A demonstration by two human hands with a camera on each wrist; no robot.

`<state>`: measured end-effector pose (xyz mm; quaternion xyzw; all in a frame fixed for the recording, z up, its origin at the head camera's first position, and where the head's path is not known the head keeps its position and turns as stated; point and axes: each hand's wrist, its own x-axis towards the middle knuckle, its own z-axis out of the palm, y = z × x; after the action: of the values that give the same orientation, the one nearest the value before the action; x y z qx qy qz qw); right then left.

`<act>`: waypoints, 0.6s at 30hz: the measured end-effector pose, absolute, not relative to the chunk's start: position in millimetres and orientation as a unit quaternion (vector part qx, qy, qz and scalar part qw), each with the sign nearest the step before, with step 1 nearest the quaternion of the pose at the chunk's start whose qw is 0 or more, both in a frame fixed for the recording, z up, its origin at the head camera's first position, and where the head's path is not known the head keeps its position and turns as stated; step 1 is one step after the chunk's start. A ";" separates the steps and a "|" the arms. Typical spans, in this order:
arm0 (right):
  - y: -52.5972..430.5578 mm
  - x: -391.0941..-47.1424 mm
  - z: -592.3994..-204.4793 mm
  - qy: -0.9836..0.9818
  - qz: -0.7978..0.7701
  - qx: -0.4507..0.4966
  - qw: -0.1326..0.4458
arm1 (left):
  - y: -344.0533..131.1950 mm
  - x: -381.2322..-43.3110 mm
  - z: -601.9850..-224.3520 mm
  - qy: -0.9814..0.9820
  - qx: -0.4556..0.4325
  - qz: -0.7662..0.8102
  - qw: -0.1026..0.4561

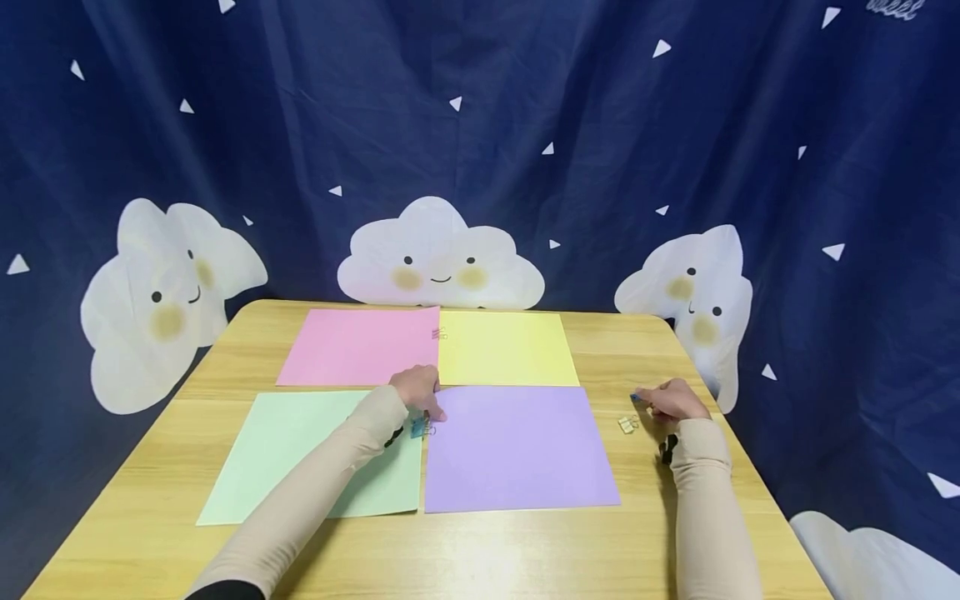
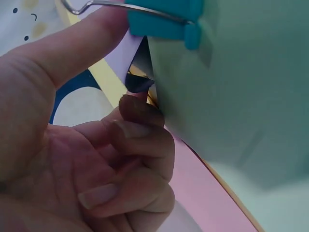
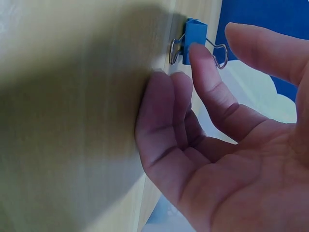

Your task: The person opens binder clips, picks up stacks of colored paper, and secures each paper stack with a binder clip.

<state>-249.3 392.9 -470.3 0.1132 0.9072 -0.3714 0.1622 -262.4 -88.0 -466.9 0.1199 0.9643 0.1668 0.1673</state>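
A purple sheet (image 1: 525,450) lies right of a green sheet (image 1: 285,442), with a narrow gap between them. My left hand (image 1: 420,389) pinches the purple sheet's left edge near its upper corner, thumb on top and fingertips below. Beside the thumb, a teal binder clip (image 2: 161,19) sits on the green sheet's right edge, its wire handle crossing in front of the thumb. My right hand (image 1: 675,400) touches a blue binder clip (image 3: 195,41) on the table with its index fingertip. The right thumb stands apart from that clip, and the other fingers are bent at the tabletop.
Behind lie a pink sheet (image 1: 360,346) and a yellow sheet (image 1: 506,348), with a binder clip (image 1: 439,333) across their shared edge. Pale yellow binder clips (image 1: 627,425) lie near my right hand. A dark blue curtain (image 1: 495,100) with clouds hangs behind the wooden table (image 1: 517,558).
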 end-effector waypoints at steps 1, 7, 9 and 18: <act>392.7 -249.3 -470.6 0.907 -0.373 0.112 0.161 | -88.2 -262.7 -466.7 0.963 0.117 0.171 0.171; 392.1 -250.7 -472.4 0.904 -0.379 0.114 0.159 | -88.2 -261.1 -466.0 0.956 0.105 0.215 0.169; 392.3 -251.0 -472.8 0.905 -0.379 0.115 0.158 | -88.3 -259.9 -465.8 0.955 0.102 0.228 0.163; 391.9 -249.4 -473.5 0.901 -0.385 0.126 0.154 | -89.1 -258.6 -467.8 0.951 0.103 0.241 0.164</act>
<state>-249.4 391.9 -473.5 0.1256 0.9013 -0.3849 0.1538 -258.6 -89.1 -467.8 0.1029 0.9510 0.2410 0.1639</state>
